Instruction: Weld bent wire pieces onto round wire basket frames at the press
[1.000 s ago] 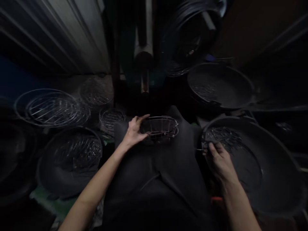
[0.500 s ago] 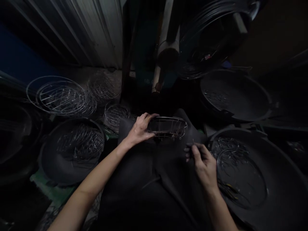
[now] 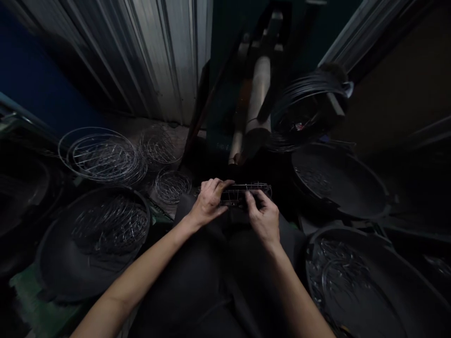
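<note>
Left hand, head view: Clasped the left end of a shallow silver basket of bent wire (image 3: 243,188) in the bare left hand (image 3: 208,199), with fingers along the top and thumb underneath.
Right hand, head view: Held the thumb and fingertips of the bare right hand (image 3: 263,216) drawn together at the basket's near side; could not tell whether pinching its wire or a separate small piece.
Reason for the grip: Probably steadied one end to stop the light frame turning, leaving the right fingertips free for fine work.
Left tub: Contained tangled silver wire pieces (image 3: 112,230) in a wide round black tub (image 3: 70,267), likely placed for easy reach.
Right tub: Contained loose dark wire lengths (image 3: 341,263) in a wide round dark-grey tub (image 3: 398,277), perhaps sited to suit the right hand.
Wire racks: Stacked round silver wire racks (image 3: 102,157) beyond the left tub, presumably to save room.
Basket's place: Lay between both hands, touching the left, partly hidden behind the right and showing just past it, beyond dark-grey cloth (image 3: 211,267); could not tell whether resting on that.
</note>
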### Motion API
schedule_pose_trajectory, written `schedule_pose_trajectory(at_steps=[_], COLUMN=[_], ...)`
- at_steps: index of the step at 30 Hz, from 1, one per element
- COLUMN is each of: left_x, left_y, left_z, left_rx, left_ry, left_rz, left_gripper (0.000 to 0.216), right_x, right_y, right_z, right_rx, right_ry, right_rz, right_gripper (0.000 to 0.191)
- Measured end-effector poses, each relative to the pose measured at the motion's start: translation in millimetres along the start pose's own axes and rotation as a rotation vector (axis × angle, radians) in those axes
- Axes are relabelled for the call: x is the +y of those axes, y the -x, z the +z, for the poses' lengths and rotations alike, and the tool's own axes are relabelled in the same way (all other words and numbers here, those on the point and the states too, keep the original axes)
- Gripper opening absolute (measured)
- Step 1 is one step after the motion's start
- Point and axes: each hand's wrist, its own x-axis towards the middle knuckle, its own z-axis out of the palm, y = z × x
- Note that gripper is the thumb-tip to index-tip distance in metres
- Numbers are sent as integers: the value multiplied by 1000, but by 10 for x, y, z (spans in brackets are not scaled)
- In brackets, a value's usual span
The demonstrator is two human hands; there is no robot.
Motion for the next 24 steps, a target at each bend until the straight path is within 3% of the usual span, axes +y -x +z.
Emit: schedule_pose_trajectory(at_steps=[5, 24], left_x=[-71, -332], left_y=[-68, -352], left_z=[-10, 26], left_rx=[55, 71], left_ry=[-8, 11], left_rz=[-22, 9], left_gripper=[57, 57], right_x=[-9, 69], right_y=[-129, -463], right_z=[98, 268], right_rx=[32, 63], right_ry=[-10, -49], right_rz=[-62, -133], right_gripper=[33, 29])
